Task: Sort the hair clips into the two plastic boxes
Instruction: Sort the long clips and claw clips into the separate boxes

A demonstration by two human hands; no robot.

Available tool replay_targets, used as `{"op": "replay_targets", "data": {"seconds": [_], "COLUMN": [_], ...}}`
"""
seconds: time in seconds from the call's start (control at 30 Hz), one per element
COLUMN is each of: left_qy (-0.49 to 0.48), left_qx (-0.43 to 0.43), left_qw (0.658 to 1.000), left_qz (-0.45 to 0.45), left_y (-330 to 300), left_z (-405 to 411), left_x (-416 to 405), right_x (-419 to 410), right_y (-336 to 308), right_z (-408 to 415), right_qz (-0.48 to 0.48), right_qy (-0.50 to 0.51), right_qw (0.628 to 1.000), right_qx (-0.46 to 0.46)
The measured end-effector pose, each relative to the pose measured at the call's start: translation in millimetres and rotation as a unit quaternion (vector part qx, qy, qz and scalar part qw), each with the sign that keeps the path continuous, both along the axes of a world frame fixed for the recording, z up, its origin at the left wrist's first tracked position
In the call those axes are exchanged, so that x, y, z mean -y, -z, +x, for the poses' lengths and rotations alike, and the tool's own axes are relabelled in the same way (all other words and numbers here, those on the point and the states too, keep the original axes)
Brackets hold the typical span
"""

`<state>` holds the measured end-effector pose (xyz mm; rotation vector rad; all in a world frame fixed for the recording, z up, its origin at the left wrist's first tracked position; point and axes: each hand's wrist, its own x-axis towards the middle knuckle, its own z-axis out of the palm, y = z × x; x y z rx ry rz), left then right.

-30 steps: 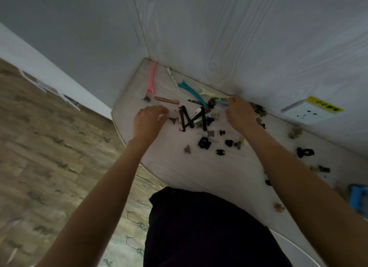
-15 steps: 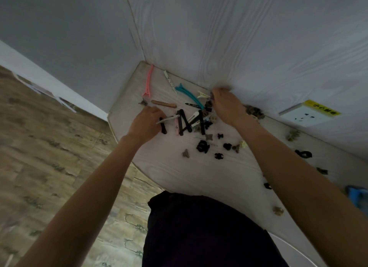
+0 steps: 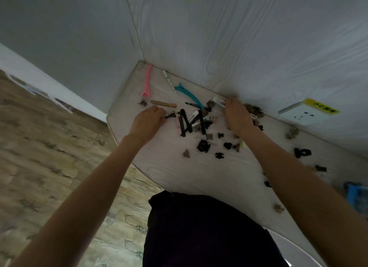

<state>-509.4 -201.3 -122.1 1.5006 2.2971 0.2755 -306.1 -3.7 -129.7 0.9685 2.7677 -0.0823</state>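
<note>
pale wood-grain tabletop [image 3: 173, 167] carries scattered hair clips: long black clips [image 3: 184, 123] mid-pile, a pink duckbill clip [image 3: 147, 81] and a teal duckbill clip [image 3: 189, 93] nearer the wall. left hand [image 3: 146, 122] pinches a small dark clip [image 3: 170, 115]; right hand [image 3: 237, 115] curls around a white clip [image 3: 219, 101]. blue plastic box [image 3: 356, 197] sits far right.

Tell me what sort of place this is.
Probably a home room corner: a pale wood-grain tabletop set against matching wall panels, a wall socket, and stone-pattern flooring.

Clips [image 3: 199, 125] on table [image 3: 169, 167] (scattered) — against wall [image 3: 239, 47].
</note>
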Motion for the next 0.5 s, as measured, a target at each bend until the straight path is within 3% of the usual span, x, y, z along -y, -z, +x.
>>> {"op": "replay_targets", "data": {"seconds": [0.27, 0.37, 0.5], "left_qy": [-0.101, -0.106, -0.059], "left_qx": [0.060, 0.035, -0.018], "left_qw": [0.992, 0.992, 0.998], "left_qz": [0.053, 0.065, -0.011], "left_y": [-19, -22, -14], "left_z": [8, -2, -19], "left_x": [-15, -21, -32], "right_x": [10, 18, 24], "right_y": [-14, -32, -40], "right_z": [-1, -19, -56], "right_qz": [-0.057, -0.099, -0.172], "right_qy": [0.067, 0.085, 0.067], "right_qw": [0.988, 0.977, 0.970], "right_qx": [-0.127, -0.171, -0.159]}}
